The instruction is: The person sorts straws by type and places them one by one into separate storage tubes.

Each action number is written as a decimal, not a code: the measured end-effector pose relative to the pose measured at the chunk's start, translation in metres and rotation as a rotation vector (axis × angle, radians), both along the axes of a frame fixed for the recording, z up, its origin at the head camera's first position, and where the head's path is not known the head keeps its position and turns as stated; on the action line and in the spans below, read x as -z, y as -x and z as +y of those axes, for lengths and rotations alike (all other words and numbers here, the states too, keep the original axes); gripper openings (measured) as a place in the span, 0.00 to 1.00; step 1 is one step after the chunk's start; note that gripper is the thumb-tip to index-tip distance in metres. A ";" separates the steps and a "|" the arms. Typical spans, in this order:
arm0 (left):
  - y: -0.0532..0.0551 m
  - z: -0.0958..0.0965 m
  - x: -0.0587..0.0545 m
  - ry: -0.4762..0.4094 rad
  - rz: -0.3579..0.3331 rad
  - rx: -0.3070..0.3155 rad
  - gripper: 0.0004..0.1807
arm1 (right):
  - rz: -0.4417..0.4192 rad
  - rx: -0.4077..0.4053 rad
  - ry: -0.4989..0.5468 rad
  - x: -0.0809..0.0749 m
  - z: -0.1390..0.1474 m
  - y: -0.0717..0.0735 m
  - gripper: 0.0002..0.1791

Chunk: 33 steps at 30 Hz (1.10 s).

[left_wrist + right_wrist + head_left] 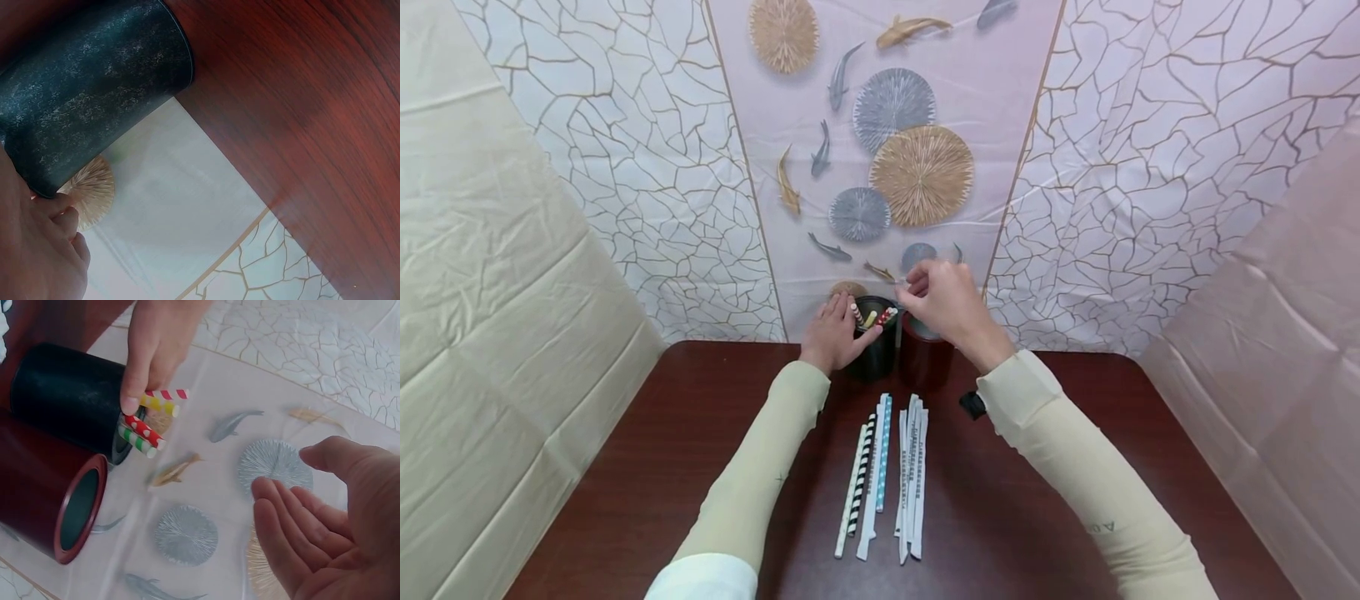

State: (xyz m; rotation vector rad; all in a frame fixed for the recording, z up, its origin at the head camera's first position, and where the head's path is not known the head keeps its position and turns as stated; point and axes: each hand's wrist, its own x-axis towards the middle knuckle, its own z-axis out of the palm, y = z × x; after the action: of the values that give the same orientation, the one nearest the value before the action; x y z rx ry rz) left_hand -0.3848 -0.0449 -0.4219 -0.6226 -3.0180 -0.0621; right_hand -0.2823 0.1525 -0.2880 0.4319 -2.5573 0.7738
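My left hand holds the rim of a black cylindrical cup, its thumb reaching across the near side. Several patterned paper straws stick out of that cup: a red-and-white striped straw, a yellow straw, a red straw with white marks and a green-and-white striped straw. Beside it stands a dark red cup whose visible opening shows no straws. Over the red cup hovers my right hand, fingers bent loosely and nothing between thumb and fingertips in the right wrist view.
On the brown table, nearer me, lie a pale dotted straw, a black-and-white striped straw, a blue dotted straw and several white paper-wrapped straws. A patterned cloth backdrop rises right behind the cups.
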 end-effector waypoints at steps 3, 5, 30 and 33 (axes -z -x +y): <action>0.001 0.000 0.000 0.007 0.011 0.001 0.53 | -0.055 0.015 -0.024 0.006 0.000 -0.001 0.15; 0.001 0.000 0.000 0.011 0.018 0.001 0.53 | -0.097 0.021 -0.039 0.011 0.001 0.000 0.15; 0.003 0.001 0.003 0.024 0.009 -0.010 0.53 | -0.537 0.022 -0.069 0.100 -0.002 0.006 0.21; 0.001 0.001 0.002 0.019 0.011 -0.006 0.53 | -0.588 0.030 -0.049 0.112 -0.004 0.006 0.22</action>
State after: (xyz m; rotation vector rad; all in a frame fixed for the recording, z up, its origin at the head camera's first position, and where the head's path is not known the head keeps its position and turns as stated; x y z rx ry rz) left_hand -0.3860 -0.0439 -0.4241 -0.6129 -3.0130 -0.0288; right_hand -0.2884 0.1482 -0.4003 0.1958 -3.1194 0.9376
